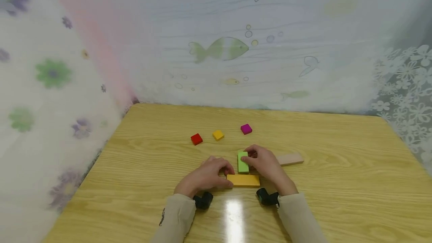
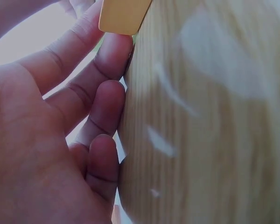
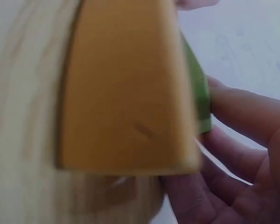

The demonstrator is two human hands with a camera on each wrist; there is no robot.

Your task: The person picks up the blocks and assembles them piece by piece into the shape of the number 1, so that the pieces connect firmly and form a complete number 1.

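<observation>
An orange block lies flat on the wooden table, its long side running left to right. My left hand pinches its left end between thumb and forefinger; the other fingertips rest on the table in the left wrist view. Just behind the orange block is a light green block, placed lengthwise away from me. My right hand grips that green block from the right, thumb on it. The right wrist view has the orange block in front, covering much of the green block.
Farther back sit three small square blocks: red, yellow and purple. A pale wood plank lies right of my right hand, partly hidden by it. Patterned cloth borders the table at the back and sides.
</observation>
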